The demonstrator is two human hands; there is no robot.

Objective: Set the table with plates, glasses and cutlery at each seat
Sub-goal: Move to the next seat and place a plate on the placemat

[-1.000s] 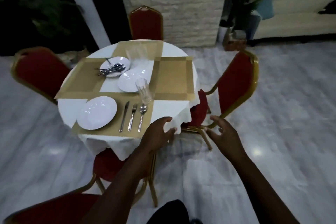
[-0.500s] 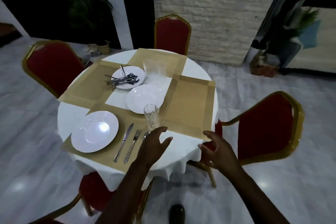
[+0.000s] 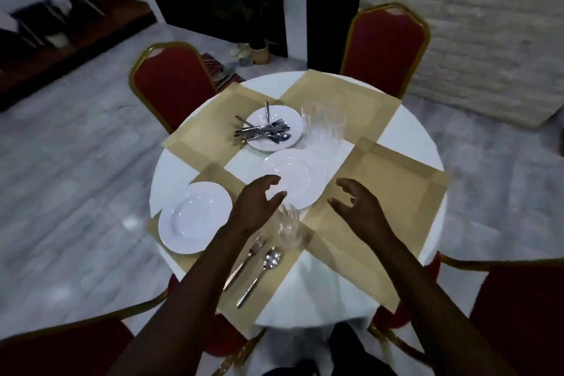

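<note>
Head view. One round table [image 3: 406, 131] with a white cloth carries four tan placemats [image 3: 393, 183].

Plates, three groups: one single plate [image 3: 192, 217] on the near-left placemat; one centre plate [image 3: 297, 174], whether single or stacked cannot be told; one far plate [image 3: 288, 119] holding a heap of cutlery [image 3: 262, 131], pieces too tangled to count.

Glasses, three: two far glasses [image 3: 323, 128] just beside the far plate, one near glass [image 3: 288, 224] upright on the near-left placemat.

Laid cutlery visible: one fork [image 3: 244, 262] and one spoon [image 3: 259, 275], side by side near the glass.

Chairs [image 3: 384, 49], red with gold frames: four.

Left hand [image 3: 258, 203]: over the near edge of the centre plate, fingers loosely spread, holding nothing. Right hand [image 3: 358, 206]: over the right placemat, fingers loosely curled, holding nothing.
</note>
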